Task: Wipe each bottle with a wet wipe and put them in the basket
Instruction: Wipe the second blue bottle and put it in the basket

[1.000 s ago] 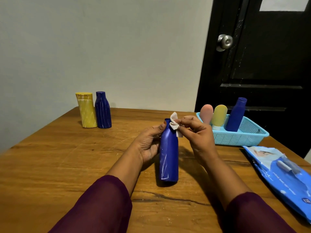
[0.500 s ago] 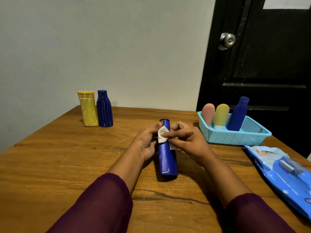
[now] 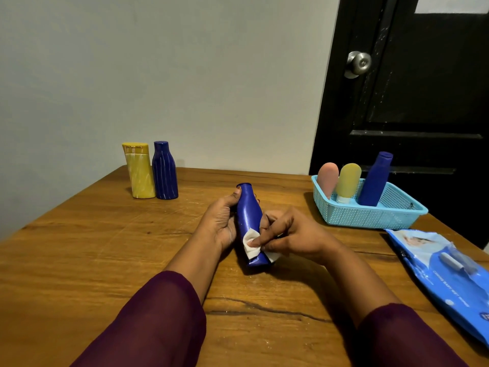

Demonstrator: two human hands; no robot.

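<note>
The glossy blue plastic bottle (image 3: 247, 213) leaned at the middle of the brown wooden table (image 3: 79, 247), its cap tipped away from me and to the left, its base low near the tabletop. My left hand (image 3: 221, 222) curled around its upper body, thumb up by the neck. My right hand (image 3: 293, 235) pinched a crumpled white wet wipe (image 3: 250, 243) against the bottle's lower side. Far right, the light blue mesh plastic basket (image 3: 370, 217) held a pink tube (image 3: 328, 178), a yellow tube (image 3: 348, 181) and a blue bottle (image 3: 374, 181). Far left stood a yellow flat-topped bottle (image 3: 139, 172) touching a dark blue ribbed bottle (image 3: 164, 172). A blue pack of wipes (image 3: 444, 274) lay near right.
</note>
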